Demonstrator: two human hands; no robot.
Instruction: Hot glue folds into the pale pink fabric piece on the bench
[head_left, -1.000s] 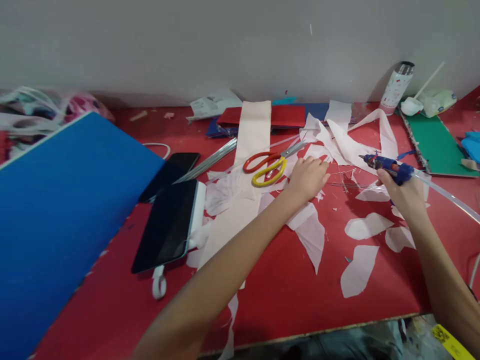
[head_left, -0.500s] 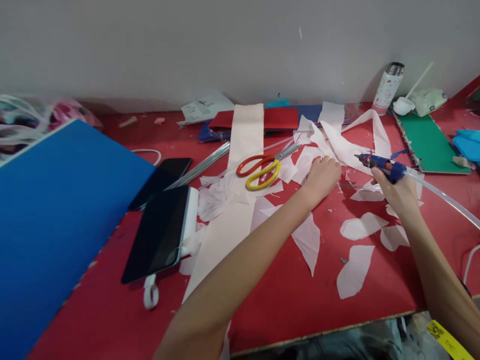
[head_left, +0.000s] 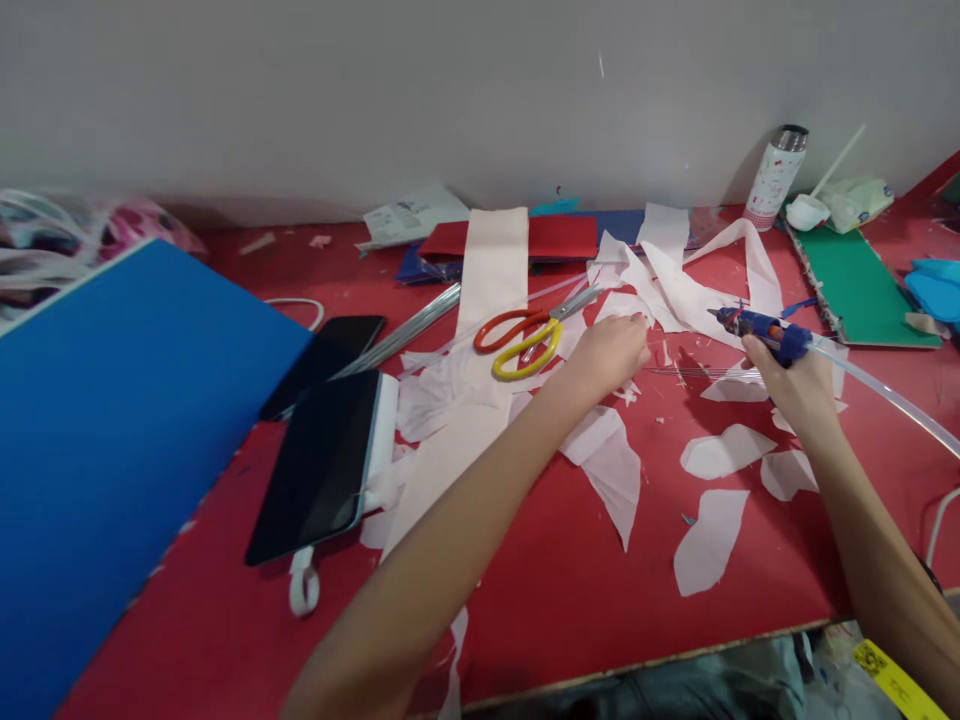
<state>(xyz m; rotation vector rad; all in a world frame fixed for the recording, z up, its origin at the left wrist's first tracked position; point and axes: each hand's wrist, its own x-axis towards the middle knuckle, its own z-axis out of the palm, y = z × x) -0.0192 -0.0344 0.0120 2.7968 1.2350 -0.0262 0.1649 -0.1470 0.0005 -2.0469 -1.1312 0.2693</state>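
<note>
My right hand (head_left: 799, 375) grips a blue hot glue gun (head_left: 761, 330), its nozzle pointing left and a long clear glue stick (head_left: 889, 392) trailing out to the right. My left hand (head_left: 613, 352) is low over the table, fingers curled and largely hidden; what they hold, if anything, cannot be made out. Thin wires (head_left: 701, 372) lie between my hands. Scissors (head_left: 525, 340) with one red and one yellow handle rest left of my left hand. White petal-shaped cloth pieces (head_left: 712, 540) are scattered nearby, with crumpled white strips (head_left: 690, 285) behind.
A tablet (head_left: 319, 465), a dark phone (head_left: 330, 355) and a large blue board (head_left: 142, 430) occupy the left side. A long pale strip (head_left: 491, 280) crosses the red table. At the back right are a flask (head_left: 778, 180), a white cup (head_left: 808, 212) and a green board (head_left: 862, 280).
My left hand has moved left and slightly toward me, uncovering more of the thin wires and white scraps. My right hand and the glue gun have stayed in place.
</note>
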